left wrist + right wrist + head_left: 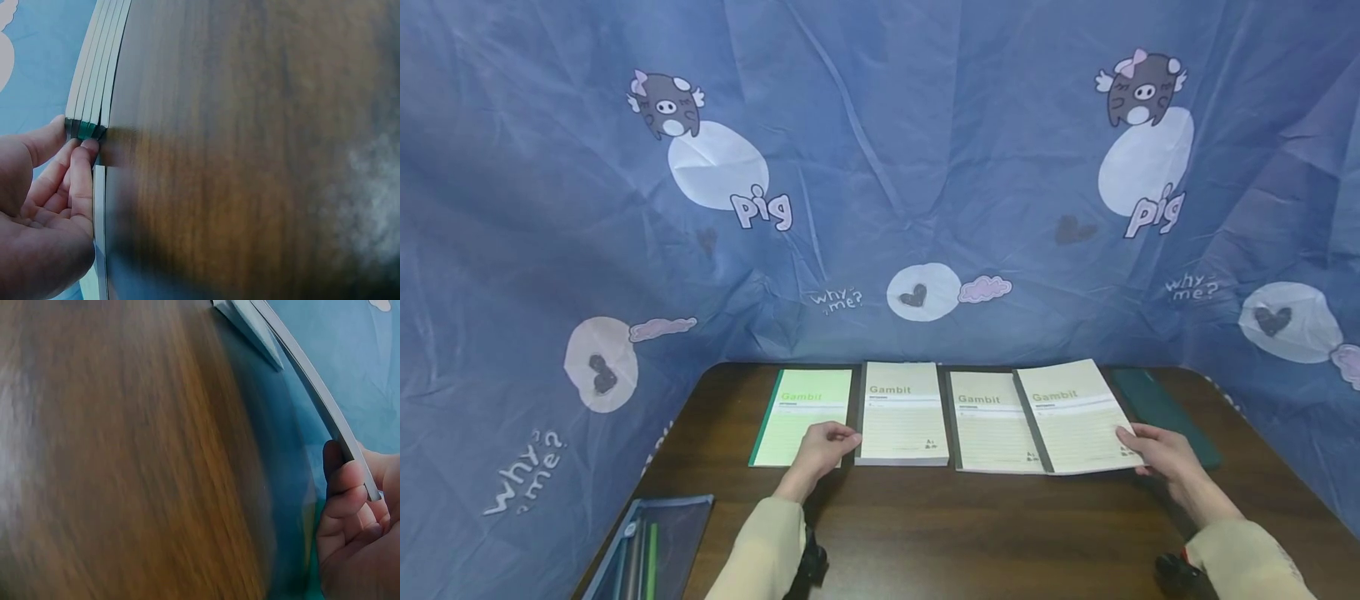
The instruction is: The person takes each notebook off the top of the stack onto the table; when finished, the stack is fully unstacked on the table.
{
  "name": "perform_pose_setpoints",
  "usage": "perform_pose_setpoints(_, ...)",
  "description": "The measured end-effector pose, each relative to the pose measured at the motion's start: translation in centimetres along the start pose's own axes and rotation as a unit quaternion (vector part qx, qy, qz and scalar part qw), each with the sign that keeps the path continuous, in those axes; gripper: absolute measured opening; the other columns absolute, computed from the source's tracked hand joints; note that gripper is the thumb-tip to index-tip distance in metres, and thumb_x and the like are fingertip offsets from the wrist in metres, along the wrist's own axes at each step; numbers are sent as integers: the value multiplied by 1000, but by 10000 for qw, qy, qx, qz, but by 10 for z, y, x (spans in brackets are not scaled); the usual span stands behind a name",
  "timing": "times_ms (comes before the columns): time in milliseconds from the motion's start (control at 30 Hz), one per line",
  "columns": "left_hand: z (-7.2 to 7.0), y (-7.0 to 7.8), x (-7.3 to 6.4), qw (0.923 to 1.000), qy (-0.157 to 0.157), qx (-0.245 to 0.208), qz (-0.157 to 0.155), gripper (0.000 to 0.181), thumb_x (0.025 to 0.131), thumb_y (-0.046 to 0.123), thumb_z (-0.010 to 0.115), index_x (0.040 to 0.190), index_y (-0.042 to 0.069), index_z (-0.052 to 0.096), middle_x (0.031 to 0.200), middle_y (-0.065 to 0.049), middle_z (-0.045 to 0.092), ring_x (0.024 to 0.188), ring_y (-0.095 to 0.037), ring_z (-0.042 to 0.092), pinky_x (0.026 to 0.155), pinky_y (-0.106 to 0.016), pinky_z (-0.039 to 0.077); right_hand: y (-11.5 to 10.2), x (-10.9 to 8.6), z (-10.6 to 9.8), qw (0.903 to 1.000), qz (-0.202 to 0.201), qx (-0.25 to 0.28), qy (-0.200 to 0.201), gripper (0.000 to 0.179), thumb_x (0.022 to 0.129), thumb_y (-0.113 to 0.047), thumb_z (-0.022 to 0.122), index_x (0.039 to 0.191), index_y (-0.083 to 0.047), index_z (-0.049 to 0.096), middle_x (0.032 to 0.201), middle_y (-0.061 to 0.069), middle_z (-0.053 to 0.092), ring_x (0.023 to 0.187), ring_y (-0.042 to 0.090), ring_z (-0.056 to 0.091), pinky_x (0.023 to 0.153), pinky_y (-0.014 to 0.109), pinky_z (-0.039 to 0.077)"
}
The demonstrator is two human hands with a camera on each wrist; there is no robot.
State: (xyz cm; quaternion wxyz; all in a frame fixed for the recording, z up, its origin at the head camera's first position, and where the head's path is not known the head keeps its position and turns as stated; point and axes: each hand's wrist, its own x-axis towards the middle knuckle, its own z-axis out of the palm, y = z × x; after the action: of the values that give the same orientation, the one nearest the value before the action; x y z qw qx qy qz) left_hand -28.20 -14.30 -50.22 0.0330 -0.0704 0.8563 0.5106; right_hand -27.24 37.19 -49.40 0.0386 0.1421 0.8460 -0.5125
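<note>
Looking across the counter (925, 533), I note a zip pouch (688, 525) containing pens (652, 554) at near left. The left hand (820, 454) partly covers the green-spined notebook (805, 417). A dark green flat item (1165, 412) lies at far right, partly hidden by the right hand (1168, 457). Blue printed cloth (1015, 208) hangs behind.

Both hands are occupied: the left pinches the near left corner of the notebook stack (904, 417), centre of the row; the right pinches the near right corner of the raised notebook (1075, 421), whose spine side overlaps the flat notebook (996, 421) beside it.

Long axes run away from the person, titles at the far ends. Covers are cream paper, rectangular, dark-spined; the raised one bows slightly. The counter is brown wood-grain.
</note>
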Motion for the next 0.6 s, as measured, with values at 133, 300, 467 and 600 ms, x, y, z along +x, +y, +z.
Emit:
perform_pose_setpoints(133, 0, 0, 0, 10000, 4, -32, 25, 27, 93, 20, 72, 109, -1, 70, 102, -12, 67, 94, -26, 61, 83, -44, 51, 4, 0, -8, 9999, 87, -78, 92, 86, 96, -48, 62, 145, 16, 33, 85, -6, 64, 70, 8, 60, 60, 25, 52)
perform_pose_setpoints(300, 0, 0, 0, 10000, -2, -46, 5, 27, 93, 21, 72, 110, -1, 70, 104, -12, 67, 96, -27, 61, 85, -45, 51, 9, 1, -13, 9993, 305, -129, 180, 91, 94, -52, 63, 145, 16, 31, 90, -1, 63, 69, 9, 60, 60, 26, 51)
perform_pose_setpoints(467, -1, 0, -1, 10000, -21, -42, 20, 28, 93, 20, 71, 111, -1, 69, 105, -13, 68, 96, -27, 61, 84, -45, 52, 11, 2, -14, 9984, 516, -24, 246, 88, 94, -49, 64, 145, 16, 31, 90, 2, 63, 65, 10, 60, 59, 26, 51)
perform_pose_setpoints(600, -1, 1, -1, 10000, -62, -50, -6, 29, 93, 21, 71, 111, -2, 69, 104, -12, 68, 96, -26, 62, 83, -45, 52, 12, 1, -10, 9980, 444, -135, 425, 84, 96, -45, 63, 142, 18, 34, 99, 15, 63, 65, 11, 60, 58, 26, 52)
